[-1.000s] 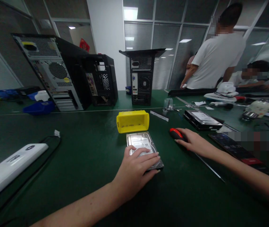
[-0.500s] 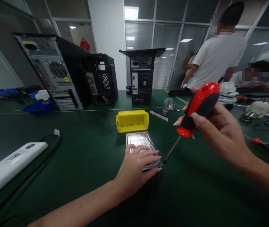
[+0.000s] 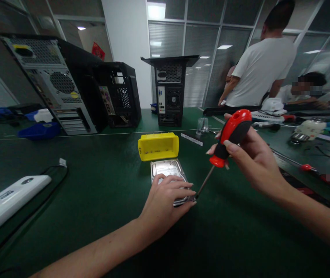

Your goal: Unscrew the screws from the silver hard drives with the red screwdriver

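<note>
Although the green table [image 3: 104, 181] passes out of view at its near edge, you can read it from the left, where a white power strip [image 3: 17, 197] is cut off by the frame. Toward the far edge stand a tall computer case [image 3: 63, 83] and a smaller black case [image 3: 137, 88]. Near the table's middle sits a yellow bin [image 3: 158, 147], the marks inside it too small to make out. Just in front of it lies the hard drive [image 3: 165, 166], held by your left hand [image 3: 165, 195], its fingers across the top, hiding much of the label and the near end. Your right hand [image 3: 254, 158] grips the screwdriver [image 3: 236, 129] by its red-and-black handle, shaft slanting down to the drive's near right corner; you cannot tell whether the tip touches. Toward the table's right side, a red-handled tool [image 3: 306, 167] is partly masked by pixelation, and your right forearm covers part of a dark flat object [image 3: 291, 178].
</note>
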A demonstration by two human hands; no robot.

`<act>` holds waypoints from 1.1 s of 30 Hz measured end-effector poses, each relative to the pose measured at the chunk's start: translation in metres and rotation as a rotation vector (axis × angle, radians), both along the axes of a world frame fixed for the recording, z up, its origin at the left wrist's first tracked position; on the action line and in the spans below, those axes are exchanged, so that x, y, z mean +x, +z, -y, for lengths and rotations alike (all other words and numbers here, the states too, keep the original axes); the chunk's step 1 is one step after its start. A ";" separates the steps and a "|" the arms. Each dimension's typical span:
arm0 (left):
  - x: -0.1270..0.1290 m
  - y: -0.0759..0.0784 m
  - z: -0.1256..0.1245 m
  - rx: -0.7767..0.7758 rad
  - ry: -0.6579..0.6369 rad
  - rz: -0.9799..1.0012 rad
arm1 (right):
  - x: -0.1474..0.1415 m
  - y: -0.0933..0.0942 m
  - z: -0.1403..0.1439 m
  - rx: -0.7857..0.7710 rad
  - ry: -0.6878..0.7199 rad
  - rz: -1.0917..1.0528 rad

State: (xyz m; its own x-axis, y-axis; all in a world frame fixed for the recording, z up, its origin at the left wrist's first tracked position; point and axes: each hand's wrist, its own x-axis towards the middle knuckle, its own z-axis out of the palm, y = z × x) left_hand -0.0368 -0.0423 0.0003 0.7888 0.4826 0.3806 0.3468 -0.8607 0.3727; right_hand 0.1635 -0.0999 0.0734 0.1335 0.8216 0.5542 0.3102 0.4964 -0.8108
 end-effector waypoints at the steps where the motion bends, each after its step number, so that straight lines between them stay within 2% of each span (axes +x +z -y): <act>1: 0.000 -0.001 0.000 0.005 0.003 0.003 | 0.000 0.000 0.000 0.009 -0.001 -0.005; 6: 0.001 -0.004 -0.002 0.008 0.003 0.020 | -0.002 0.001 0.000 0.037 -0.009 -0.004; 17: 0.001 -0.004 -0.004 -0.088 0.004 0.048 | -0.006 0.002 -0.001 0.038 0.018 0.005; 26: 0.007 0.003 -0.006 -0.076 -0.044 0.021 | -0.010 0.003 0.002 0.064 0.079 -0.012; 33: 0.006 0.001 -0.006 -0.070 -0.044 0.019 | -0.006 0.000 0.000 0.101 0.099 -0.001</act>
